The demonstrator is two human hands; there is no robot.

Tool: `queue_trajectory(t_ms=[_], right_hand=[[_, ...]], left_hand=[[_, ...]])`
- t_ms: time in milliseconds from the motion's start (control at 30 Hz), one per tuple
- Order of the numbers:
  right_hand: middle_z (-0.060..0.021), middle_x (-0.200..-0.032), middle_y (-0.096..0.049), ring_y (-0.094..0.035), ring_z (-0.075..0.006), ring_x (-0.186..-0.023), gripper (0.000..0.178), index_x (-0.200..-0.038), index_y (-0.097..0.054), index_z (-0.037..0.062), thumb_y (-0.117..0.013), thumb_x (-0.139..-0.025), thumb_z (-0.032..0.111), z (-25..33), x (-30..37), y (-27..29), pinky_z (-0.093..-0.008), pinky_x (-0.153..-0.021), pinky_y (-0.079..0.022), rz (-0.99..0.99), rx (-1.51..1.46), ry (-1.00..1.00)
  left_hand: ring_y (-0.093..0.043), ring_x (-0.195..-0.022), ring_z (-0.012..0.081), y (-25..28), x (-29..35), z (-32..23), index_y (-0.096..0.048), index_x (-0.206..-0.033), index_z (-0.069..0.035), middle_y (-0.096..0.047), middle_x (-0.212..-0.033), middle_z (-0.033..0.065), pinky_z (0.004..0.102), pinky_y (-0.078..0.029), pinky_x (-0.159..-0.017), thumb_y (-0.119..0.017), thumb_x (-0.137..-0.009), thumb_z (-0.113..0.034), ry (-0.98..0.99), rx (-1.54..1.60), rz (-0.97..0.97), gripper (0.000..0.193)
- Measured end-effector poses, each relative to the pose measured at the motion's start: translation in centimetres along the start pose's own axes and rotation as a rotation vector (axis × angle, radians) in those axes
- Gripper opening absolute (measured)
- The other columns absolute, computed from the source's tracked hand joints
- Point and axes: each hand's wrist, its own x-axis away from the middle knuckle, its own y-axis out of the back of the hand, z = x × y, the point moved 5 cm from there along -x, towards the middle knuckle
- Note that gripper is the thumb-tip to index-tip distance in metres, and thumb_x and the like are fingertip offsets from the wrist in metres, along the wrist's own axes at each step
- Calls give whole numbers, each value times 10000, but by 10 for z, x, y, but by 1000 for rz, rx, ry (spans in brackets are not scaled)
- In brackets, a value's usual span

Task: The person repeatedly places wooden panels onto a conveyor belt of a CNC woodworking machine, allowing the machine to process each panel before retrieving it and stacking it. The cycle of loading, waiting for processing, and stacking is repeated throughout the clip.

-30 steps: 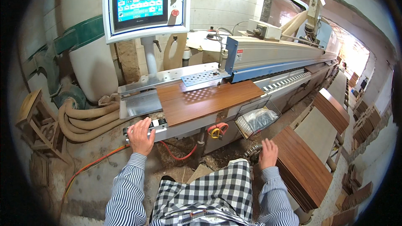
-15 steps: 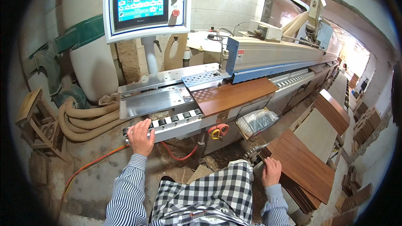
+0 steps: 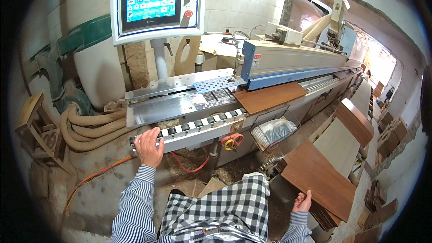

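Note:
My left hand (image 3: 149, 147) rests on the near end of the roller rail (image 3: 193, 130), fingers laid over it and gripping nothing. At the lower right, my right hand (image 3: 302, 201) pinches the near edge of a brown wood-grain board (image 3: 321, 177). This board lies on top of a stack of similar boards (image 3: 325, 218) and sits askew to it. A second brown board (image 3: 272, 97) is partly under the blue-edged beam of the long machine (image 3: 297, 63), apart from both hands.
A control panel with a lit screen (image 3: 151, 6) stands at the upper left. Beige hoses (image 3: 85, 137) coil beside a wooden stool (image 3: 42, 130). A wire basket (image 3: 275, 131) holds plastic under the rail. Another board stack (image 3: 355, 121) sits farther back on the right.
The board in the machine has slid away to the right along the beam, uncovering more rollers. My right hand has shifted to the top board's near edge. My left hand has stayed on the rail.

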Motion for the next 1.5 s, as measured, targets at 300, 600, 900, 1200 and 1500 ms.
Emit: queue_trajectory(t_ms=[300, 600, 900, 1200, 1500], right_hand=[[-4, -740, -676, -589, -149, -540, 312, -907, -640, 149, -678, -864, 456, -15, 53, 25, -291, -495, -480, 178, -161, -238], [33, -925, -680, -620, -98, -708, 178, -1022, -634, 129, -684, -881, 225, 19, 36, 66, -221, -557, -491, 213, -181, -101], [-24, -861, -657, -587, -97, -636, 147, -947, -622, 54, -652, -834, 142, 51, 58, 40, -208, -467, -455, 191, -103, 89], [-45, -817, -657, -586, -133, -583, 104, -922, -636, 45, -596, -853, 113, 55, 91, -9, -240, -465, -483, 438, -71, 6], [-73, -903, -651, -638, -179, -772, 120, -1016, -628, 17, -606, -903, 50, -35, 177, -196, -275, -554, -539, 908, 1, -478]], left_hand=[[-517, -1201, 195, 5, 0, 2, -584, -1240, -106, -606, -1259, 29, 439, -288, -1052, -655, -836, -233, -2, -9, 16, 430], [-477, -1270, 231, 10, -2, 1, -558, -1280, -90, -574, -1322, 66, 467, -238, -1113, -637, -861, -228, 40, 112, 143, 448], [-425, -1333, 279, 61, 27, -49, -568, -1291, -113, -544, -1369, 65, 562, -145, -1161, -673, -844, -317, -55, 337, 326, 502], [-430, -1334, 310, 99, 61, -90, -526, -1335, -112, -514, -1405, 103, 565, -221, -1136, -683, -850, -392, -146, 544, 511, 581], [-367, -1378, 320, 113, 72, -77, -539, -1320, -104, -457, -1445, 122, 568, -243, -1130, -703, -790, -557, -117, 321, 475, 716]])
